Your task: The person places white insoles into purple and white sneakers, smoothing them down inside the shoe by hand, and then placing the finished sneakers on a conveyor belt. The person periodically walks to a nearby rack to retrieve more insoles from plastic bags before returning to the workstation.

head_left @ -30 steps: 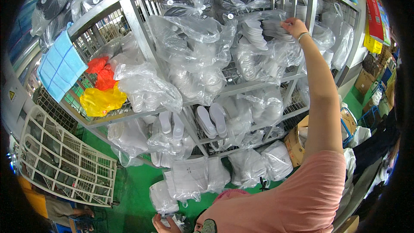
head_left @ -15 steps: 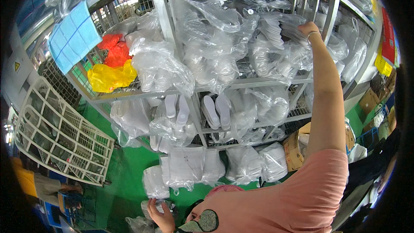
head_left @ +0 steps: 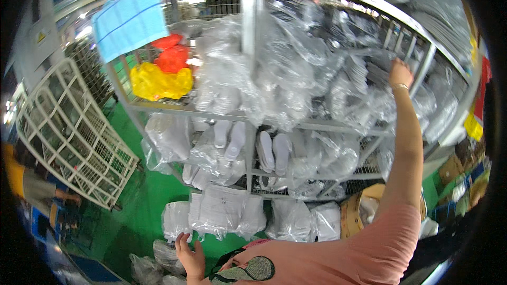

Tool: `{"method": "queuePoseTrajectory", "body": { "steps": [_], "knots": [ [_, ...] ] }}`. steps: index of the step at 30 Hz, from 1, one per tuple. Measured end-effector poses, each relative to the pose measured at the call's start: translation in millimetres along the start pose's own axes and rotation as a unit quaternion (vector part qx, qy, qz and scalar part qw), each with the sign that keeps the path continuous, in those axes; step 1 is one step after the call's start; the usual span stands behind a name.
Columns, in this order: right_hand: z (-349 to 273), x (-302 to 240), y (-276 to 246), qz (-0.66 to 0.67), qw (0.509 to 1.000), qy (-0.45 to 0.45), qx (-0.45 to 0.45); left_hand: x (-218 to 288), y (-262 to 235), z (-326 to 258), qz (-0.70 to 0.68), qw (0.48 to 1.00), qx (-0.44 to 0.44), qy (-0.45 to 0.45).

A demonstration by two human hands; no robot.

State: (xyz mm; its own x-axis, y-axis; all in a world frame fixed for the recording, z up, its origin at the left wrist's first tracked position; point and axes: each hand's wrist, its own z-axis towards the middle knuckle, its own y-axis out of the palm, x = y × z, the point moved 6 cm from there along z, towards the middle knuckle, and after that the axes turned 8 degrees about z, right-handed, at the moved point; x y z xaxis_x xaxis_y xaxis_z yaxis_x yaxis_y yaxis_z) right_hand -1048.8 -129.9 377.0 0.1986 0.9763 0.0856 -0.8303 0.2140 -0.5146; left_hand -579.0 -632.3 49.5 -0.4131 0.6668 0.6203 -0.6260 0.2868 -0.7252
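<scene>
The view has swung toward the rack's left end, yet the right hand [head_left: 400, 75] has stayed at the same grey insole stack [head_left: 376, 74], on the rack's [head_left: 248, 21] upper shelf near its right edge. This suggests that the work remains at that one stack, which has not been lifted clear. The right fingers are curled at the stack's end; whether they are clamped on it cannot be told (blur hides the tips). The left hand [head_left: 191, 258], low by the floor, has its fingers spread apart and seems to hold nothing; a clear bag [head_left: 168, 256] lies just beside it.

The stack is thin layers, flat and closely nested, amid glossy, crumpled clear film. Left of it a paler bunch of insoles [head_left: 357, 71] leans in a fan. Below, smooth pale insoles [head_left: 281, 153] with rounded ends tilt on the lower shelf. At the rack's upper left corner hangs a soft blue cloth [head_left: 132, 21] with dark stripes, above a wrinkled yellow plastic bag [head_left: 161, 82].
</scene>
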Motion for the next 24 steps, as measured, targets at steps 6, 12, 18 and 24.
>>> {"method": "queuePoseTrajectory", "body": {
  "steps": [6,12,18,24],
  "knots": [
    [-46,-53,-148,0.204,0.959,-0.062,0.184,15,-12,3,-0.023,0.999,0.036,0.034],
    [-228,-188,-252,0.515,0.722,-0.456,0.070,37,-9,-5,-0.425,0.872,-0.193,-0.147],
    [-434,-316,-365,0.729,0.264,-0.627,-0.076,14,-61,-45,-0.721,0.653,-0.065,-0.222],
    [-532,-338,-477,0.716,0.038,-0.623,-0.311,-65,-165,-190,-0.481,0.774,0.245,-0.330]
  ]
}}
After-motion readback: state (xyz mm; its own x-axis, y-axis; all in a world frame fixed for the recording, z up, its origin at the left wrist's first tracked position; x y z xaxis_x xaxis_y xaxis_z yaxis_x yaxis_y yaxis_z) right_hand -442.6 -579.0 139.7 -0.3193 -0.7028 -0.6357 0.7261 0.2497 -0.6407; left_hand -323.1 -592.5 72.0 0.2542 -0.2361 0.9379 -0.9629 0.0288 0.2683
